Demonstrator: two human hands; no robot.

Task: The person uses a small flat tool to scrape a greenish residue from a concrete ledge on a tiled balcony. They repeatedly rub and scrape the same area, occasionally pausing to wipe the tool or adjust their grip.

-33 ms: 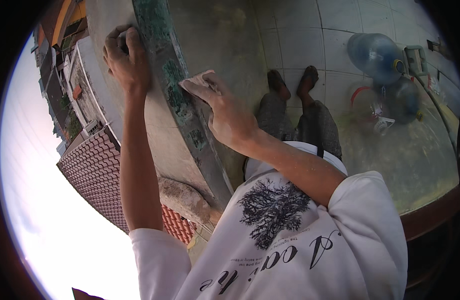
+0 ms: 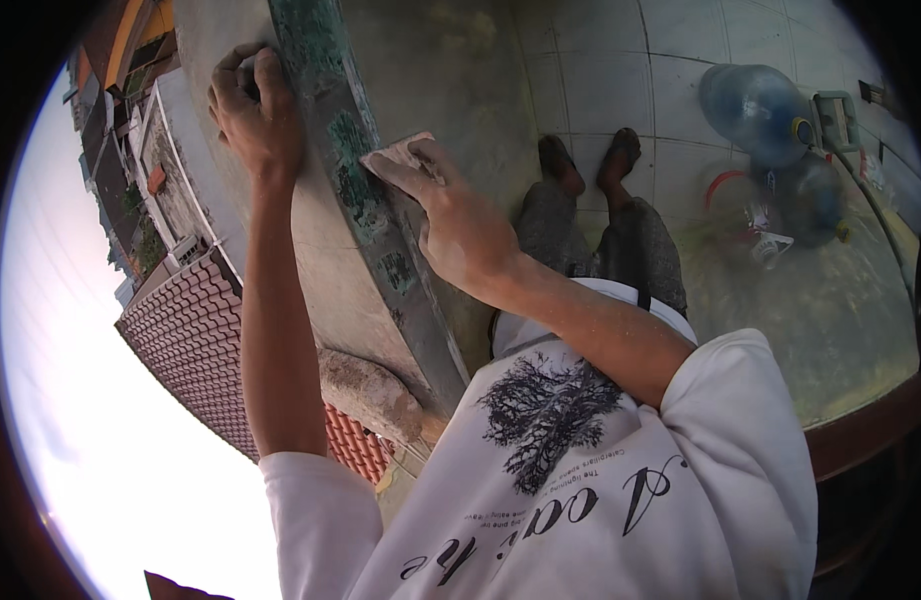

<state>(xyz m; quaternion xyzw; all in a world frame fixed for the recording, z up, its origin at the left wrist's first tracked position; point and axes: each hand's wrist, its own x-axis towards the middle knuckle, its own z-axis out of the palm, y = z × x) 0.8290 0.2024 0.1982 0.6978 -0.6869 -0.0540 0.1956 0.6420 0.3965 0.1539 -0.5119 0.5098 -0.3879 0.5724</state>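
A hand could pass over the grey masonry ledge with flaking green paint at its far end, or along its near stretch. Midway, the bare left hand flanks it on the left; the dusty right hand and its flat pinkish block crowd the right edge. A white printed T-shirt blocks the near end.

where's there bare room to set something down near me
Widest: the stained floor between bottles, sleeve and brown edge. Also the tiles between the feet and the upper blue bottle, and a slim ledge patch between left forearm and green-flaked strip. Crowded: around the bottles, and the strip's edge, where the right hand holds a pinkish block.
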